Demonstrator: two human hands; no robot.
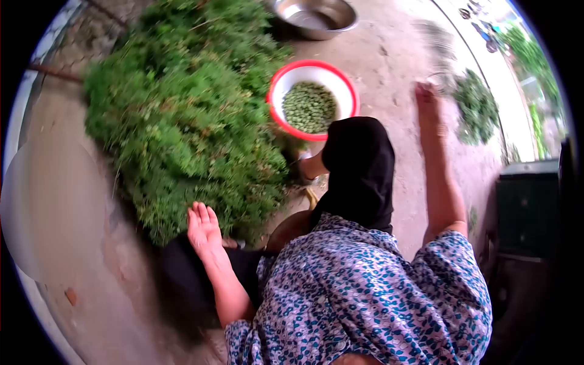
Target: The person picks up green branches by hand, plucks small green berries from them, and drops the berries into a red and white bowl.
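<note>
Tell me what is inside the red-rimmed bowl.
A heap of small green pieces, perhaps shelled peas, lies in the red-rimmed bowl against its white wall. They cover its bottom, and a person's black head covering hides part of its rim.

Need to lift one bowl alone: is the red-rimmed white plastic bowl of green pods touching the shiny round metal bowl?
Apart. The head view shows bare dirt ground between the red-rimmed white bowl and the shiny metal bowl.

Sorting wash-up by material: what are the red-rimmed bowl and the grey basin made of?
Bowl: probably plastic, maybe enamel; glossy white inside, bright red rim. Basin: seemingly metal, steel or aluminium; dull grey sheen with soft reflections.
</note>
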